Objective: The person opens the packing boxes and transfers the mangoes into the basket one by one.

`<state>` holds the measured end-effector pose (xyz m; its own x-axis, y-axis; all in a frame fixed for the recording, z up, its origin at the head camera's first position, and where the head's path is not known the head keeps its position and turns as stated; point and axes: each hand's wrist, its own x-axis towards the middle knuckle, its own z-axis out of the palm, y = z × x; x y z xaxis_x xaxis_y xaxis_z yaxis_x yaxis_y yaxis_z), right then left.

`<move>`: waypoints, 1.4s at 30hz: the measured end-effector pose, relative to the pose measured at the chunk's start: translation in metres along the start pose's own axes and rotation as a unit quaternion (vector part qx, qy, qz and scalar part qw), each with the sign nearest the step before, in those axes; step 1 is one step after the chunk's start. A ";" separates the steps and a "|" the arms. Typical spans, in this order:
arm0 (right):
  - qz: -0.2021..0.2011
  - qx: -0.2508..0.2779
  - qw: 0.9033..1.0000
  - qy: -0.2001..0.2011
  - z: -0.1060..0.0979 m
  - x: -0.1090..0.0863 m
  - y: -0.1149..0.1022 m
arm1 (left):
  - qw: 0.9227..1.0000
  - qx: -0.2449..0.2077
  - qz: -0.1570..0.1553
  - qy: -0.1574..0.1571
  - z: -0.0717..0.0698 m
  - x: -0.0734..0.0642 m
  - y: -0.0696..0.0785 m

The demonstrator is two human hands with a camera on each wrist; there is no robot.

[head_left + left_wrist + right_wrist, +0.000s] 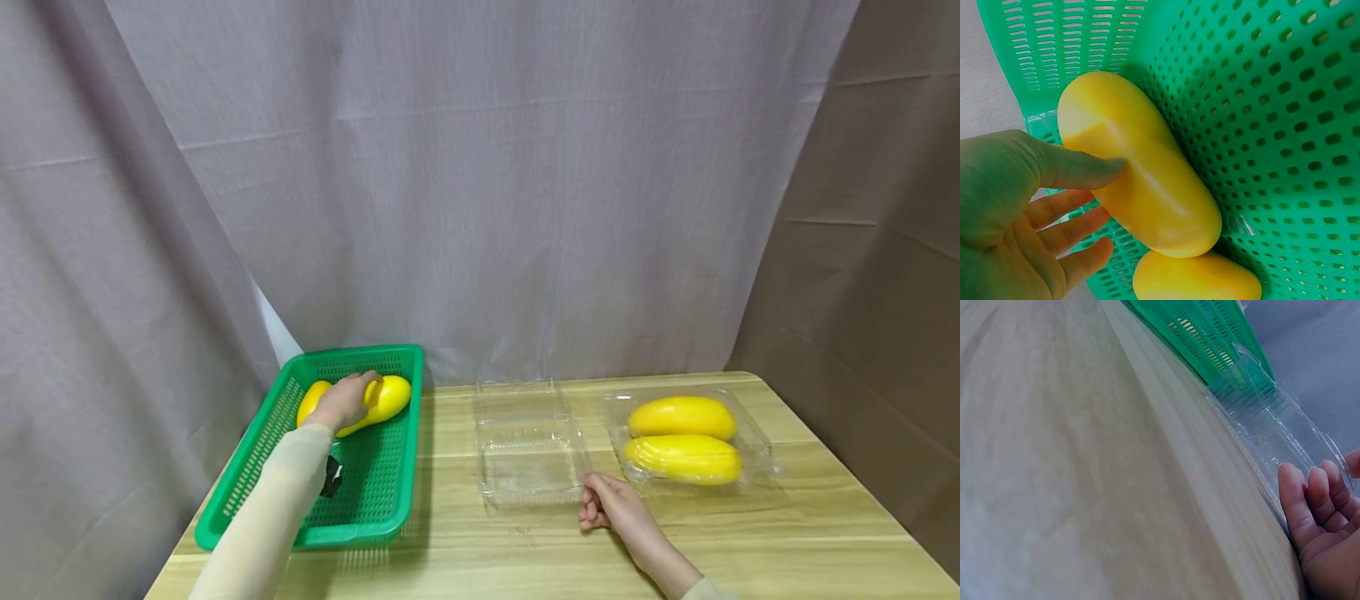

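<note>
"Where's the left hand [343,405]?"
"In the green basket [352,533] by the table's [480,554] left edge; it grips a yellow fruit [393,397] near the basket's far right corner."
"The right hand [617,505]?"
"Pinching the open clear box's [531,468] near right corner, mid-table."

Left of the clear container [525,471], bare tabletop [450,467] is leaving a passage; beyond, the green basket [412,454] is forming a barrier. At the container's near right corner, the right hand [618,512] is obstructing the gap toward the filled box [756,446]. Behind the container, the curtain [525,208] is blocking.
</note>
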<state>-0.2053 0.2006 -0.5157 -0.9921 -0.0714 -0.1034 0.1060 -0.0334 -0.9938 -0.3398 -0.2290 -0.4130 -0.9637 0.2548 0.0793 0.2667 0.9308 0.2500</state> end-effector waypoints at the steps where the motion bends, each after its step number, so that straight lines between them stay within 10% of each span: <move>1: 0.001 -0.001 1.000 0.000 0.000 0.000 0.000 | 1.000 -0.001 -0.002 -0.001 0.000 0.000 0.000; 25: 0.001 0.000 1.000 0.000 -0.001 -0.001 0.001 | 0.991 -0.109 0.073 0.007 -0.037 -0.012 0.055; 42: -0.003 0.001 1.000 -0.002 0.000 0.000 0.000 | 0.988 0.014 0.150 0.034 -0.029 -0.063 0.129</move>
<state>-0.2054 0.2011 -0.5152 -0.9925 -0.0751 -0.0965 0.0994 -0.0368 -0.9944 -0.2443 -0.1329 -0.3577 -0.8377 0.5037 0.2111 0.5397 0.8229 0.1778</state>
